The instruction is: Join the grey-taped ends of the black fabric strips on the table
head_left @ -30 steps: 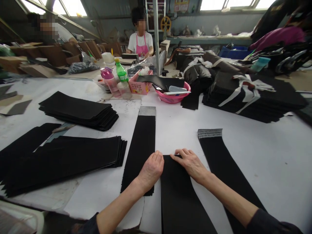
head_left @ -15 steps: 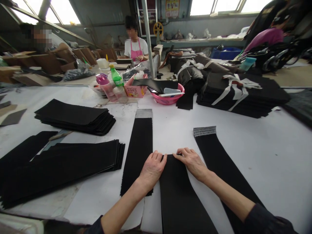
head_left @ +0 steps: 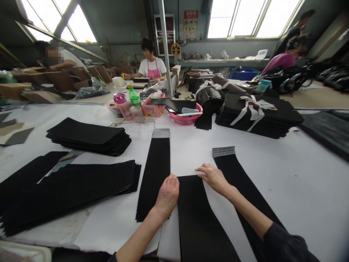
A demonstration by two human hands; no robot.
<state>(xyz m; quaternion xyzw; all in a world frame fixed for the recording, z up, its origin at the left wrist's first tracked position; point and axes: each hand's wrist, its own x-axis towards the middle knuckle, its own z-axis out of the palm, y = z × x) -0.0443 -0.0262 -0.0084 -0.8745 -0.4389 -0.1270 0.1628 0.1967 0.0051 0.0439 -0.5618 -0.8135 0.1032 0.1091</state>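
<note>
Three long black fabric strips lie side by side on the white table (head_left: 286,174). My left hand (head_left: 167,194) rests flat, fingers together, on the top left corner of the middle strip (head_left: 199,218), overlapping the edge of the left strip (head_left: 155,167). At the middle strip's top right corner, my right hand (head_left: 214,177) pinches the edge with its fingers curled. It lies beside the right strip (head_left: 237,174), which has a grey end, as does the left strip.
Stacks of black pieces (head_left: 89,135) (head_left: 71,185) lie to the left. A tied bundle (head_left: 256,114) sits at the back right. A pink basin (head_left: 187,115), bottles (head_left: 135,98) and a pink box (head_left: 152,107) stand mid-table. Other people work at the far side.
The camera has tilted up a little. My hands have moved apart along the middle strip's top edge, out to its two corners.
</note>
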